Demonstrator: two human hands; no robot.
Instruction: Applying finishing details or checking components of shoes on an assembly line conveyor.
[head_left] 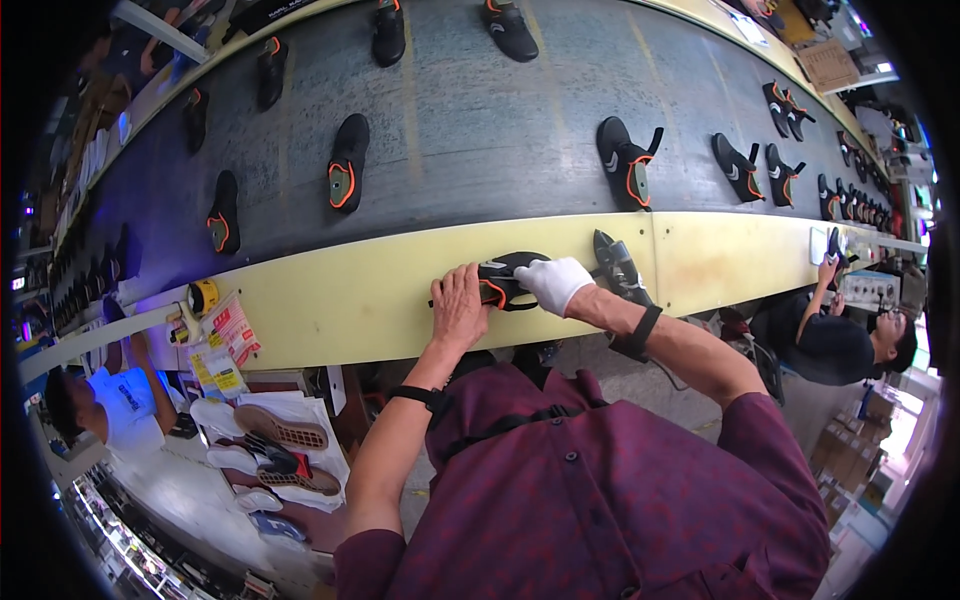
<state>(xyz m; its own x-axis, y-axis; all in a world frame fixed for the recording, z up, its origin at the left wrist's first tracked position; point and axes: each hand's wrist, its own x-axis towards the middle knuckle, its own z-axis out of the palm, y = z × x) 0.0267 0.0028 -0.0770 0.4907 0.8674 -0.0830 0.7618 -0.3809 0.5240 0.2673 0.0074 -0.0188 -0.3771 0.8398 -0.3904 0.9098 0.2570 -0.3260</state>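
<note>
A black shoe with orange trim lies sideways on the pale yellow ledge in front of me. My left hand, bare, is closed over its left end, fingers pressing on the upper. At the other end, my right hand wears a white glove and is curled in a pinch against the shoe's top. A thin light strip shows between the hands; whether the right fingers hold it or the shoe itself is hidden. Just right of the glove rests a dark, pointed object with a greyish body.
Beyond the ledge runs a wide grey conveyor belt carrying several black shoes. Yellow and red-printed packets hang at the ledge's left. Below them stands a rack of shoes. Co-workers sit at left and right.
</note>
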